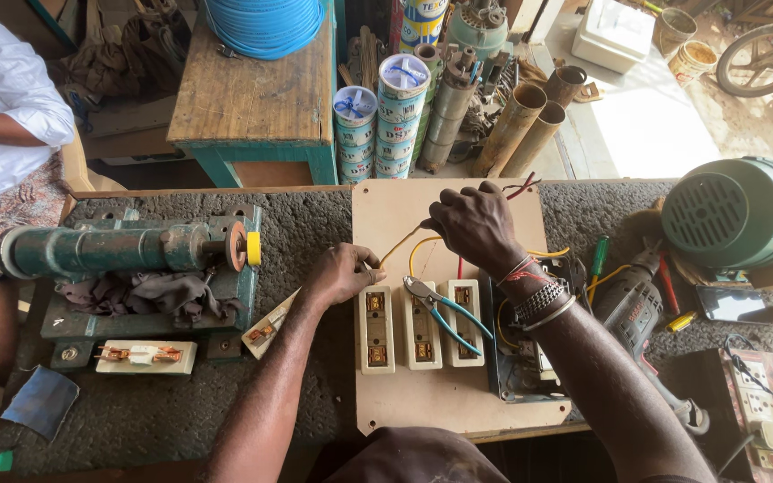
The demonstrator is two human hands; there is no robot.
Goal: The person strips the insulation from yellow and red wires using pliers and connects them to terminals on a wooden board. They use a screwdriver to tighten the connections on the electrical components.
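My left hand [342, 273] is closed on the near end of a yellow wire [402, 241] just above the leftmost of three cream fuse carriers [376, 329] mounted on a pale board [431, 394]. My right hand [476, 224] pinches the same wire farther up the board; it wears metal bangles and a thread at the wrist. Blue-handled pliers [445, 313] lie across the middle and right carriers. Red and yellow wires [521, 188] loop out from behind my right hand.
A green winding machine [127, 250] with rags sits at left, with a loose fuse carrier [143, 356] before it. A power drill [641, 309], screwdrivers and a green motor [744, 210] lie at right. A person in white sits far left. Pipes and tape rolls stand behind the bench.
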